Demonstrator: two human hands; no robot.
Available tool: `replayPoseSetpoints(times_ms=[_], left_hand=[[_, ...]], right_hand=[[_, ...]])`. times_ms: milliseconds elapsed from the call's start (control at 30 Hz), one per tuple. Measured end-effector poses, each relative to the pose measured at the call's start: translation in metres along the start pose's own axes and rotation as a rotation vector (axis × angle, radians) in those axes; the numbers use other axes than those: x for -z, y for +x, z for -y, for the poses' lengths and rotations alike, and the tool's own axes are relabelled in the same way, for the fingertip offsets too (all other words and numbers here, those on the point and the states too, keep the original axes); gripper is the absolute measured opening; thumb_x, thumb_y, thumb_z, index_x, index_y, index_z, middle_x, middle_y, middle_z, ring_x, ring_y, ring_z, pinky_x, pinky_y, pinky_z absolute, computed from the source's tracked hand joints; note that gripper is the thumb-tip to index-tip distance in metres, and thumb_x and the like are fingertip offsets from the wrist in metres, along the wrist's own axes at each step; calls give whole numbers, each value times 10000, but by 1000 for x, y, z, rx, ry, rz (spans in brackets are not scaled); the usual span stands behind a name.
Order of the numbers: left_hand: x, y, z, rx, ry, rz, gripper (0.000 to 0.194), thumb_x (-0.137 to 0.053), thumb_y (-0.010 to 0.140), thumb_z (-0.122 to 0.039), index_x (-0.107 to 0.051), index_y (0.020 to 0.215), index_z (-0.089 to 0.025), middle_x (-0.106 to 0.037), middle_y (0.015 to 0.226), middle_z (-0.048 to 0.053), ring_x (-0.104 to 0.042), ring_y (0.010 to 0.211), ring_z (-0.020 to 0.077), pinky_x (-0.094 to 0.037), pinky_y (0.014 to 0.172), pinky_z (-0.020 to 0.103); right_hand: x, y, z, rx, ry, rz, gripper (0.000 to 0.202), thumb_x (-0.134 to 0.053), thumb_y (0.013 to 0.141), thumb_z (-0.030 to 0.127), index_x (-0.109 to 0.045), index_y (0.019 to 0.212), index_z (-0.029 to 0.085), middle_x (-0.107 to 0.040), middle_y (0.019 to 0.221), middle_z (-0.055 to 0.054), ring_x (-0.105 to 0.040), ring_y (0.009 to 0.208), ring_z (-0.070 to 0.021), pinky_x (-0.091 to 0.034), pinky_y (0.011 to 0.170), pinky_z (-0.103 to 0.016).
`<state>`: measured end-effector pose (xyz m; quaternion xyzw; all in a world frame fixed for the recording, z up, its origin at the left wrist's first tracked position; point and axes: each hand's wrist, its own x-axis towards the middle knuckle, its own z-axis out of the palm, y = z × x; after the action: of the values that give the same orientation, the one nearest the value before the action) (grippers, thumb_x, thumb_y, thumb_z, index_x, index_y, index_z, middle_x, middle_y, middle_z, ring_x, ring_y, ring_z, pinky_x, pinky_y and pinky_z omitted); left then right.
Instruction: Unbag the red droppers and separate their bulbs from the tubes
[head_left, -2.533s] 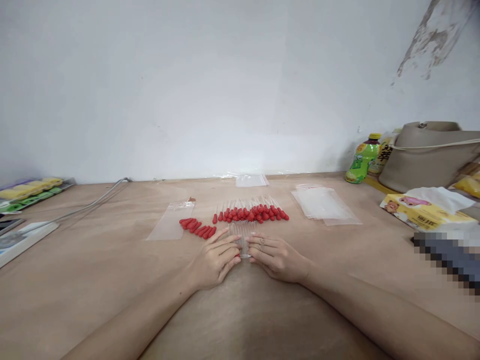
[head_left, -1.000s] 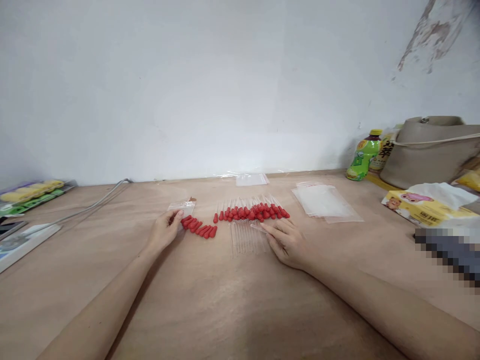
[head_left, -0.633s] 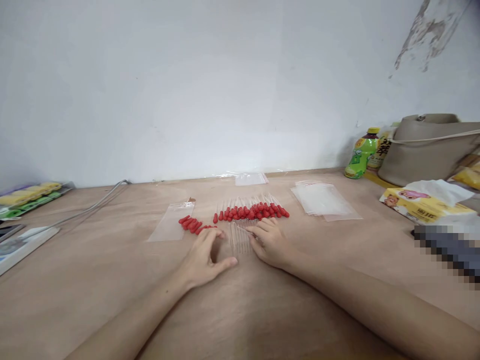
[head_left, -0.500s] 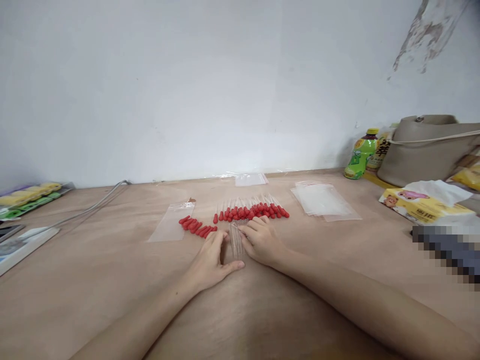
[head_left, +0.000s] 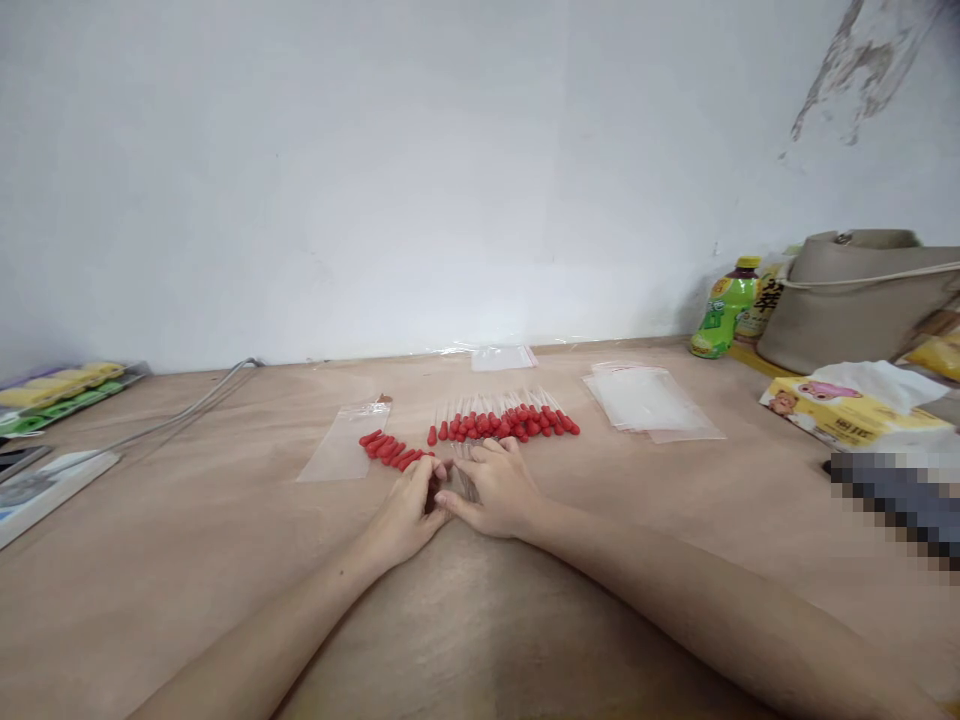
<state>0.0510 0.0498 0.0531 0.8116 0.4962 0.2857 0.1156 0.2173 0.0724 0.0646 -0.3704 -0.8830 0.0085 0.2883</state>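
My left hand (head_left: 411, 510) rests on the table with its fingers curled in towards the thumb; what they hold, if anything, is hidden. Beside it lies a slanted row of red rubber bulbs (head_left: 388, 450). My right hand (head_left: 501, 490) is spread over a small group of clear thin tubes (head_left: 466, 485), its thumb stretched out to the tips of my left hand. The palm partly covers these tubes. Just beyond both hands is a row of droppers (head_left: 502, 422), red bulbs towards me and clear tubes pointing to the wall.
Clear zip bags lie on the left (head_left: 337, 445), on the right (head_left: 641, 398) and by the wall (head_left: 504, 357). Further right stand a green bottle (head_left: 724, 310), a beige bag (head_left: 855, 300) and a yellow tissue pack (head_left: 840, 410). A grey cable (head_left: 202, 402) crosses the left side.
My left hand has curled its fingers and drawn its thumb in. My right hand has shifted left, over the tubes, and its thumb now meets my left hand.
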Motion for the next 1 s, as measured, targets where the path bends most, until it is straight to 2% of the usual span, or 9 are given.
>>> replayPoseSetpoints(times_ms=[100,200,300,433,533,700,867,1000], left_hand=[[1,-2,0,-28,31,-7,141,-474,778,-207,-382,885,-197,-505,878,39,-505,791,172,-426,659,302],[8,-1,1,-58,91,-72,164,-499,799,-292,-416,903,-198,-530,923,52,-500,886,195,-421,731,325],[20,7,5,-55,206,-184,140,-460,829,-319,-489,887,-196,-560,889,40,-491,870,192,-402,770,329],[35,28,15,50,422,-220,223,-437,824,-350,-596,813,-194,-576,821,48,-483,853,214,-387,776,348],[38,47,19,158,565,-182,296,-454,788,-410,-646,714,-197,-579,827,75,-470,914,256,-368,808,393],[30,73,24,343,606,-107,341,-490,714,-463,-663,578,-202,-580,897,134,-446,994,346,-340,812,488],[22,81,32,426,595,-120,343,-511,673,-449,-629,504,-175,-587,822,166,-475,938,380,-359,756,509],[26,78,32,463,570,-149,363,-490,685,-444,-604,480,-166,-588,821,176,-472,930,388,-367,732,510]], right_hand=[[8,-4,2,12,49,-18,412,-464,781,561,-616,872,189,-586,772,-37,-448,777,-174,-233,740,-334],[16,-13,-7,2,47,-47,358,-463,808,507,-632,844,193,-580,744,-38,-449,761,-168,-237,736,-325],[25,-26,-27,-3,25,-67,285,-486,817,424,-644,862,191,-587,750,-45,-458,762,-169,-250,734,-317],[34,-39,-58,-59,13,-68,198,-517,794,325,-630,894,197,-603,747,-27,-476,742,-163,-272,727,-302],[36,-41,-68,-154,-4,-25,162,-477,811,267,-609,752,194,-589,676,-8,-481,684,-147,-280,674,-274],[31,-36,-63,-296,5,63,269,-484,798,269,-476,548,170,-525,549,25,-465,593,-121,-241,590,-245],[25,-34,-51,-340,49,91,267,-482,795,269,-480,550,164,-528,527,34,-475,583,-112,-225,608,-252],[24,-35,-43,-353,65,95,257,-471,798,251,-488,555,165,-519,521,39,-471,577,-111,-226,617,-249]])
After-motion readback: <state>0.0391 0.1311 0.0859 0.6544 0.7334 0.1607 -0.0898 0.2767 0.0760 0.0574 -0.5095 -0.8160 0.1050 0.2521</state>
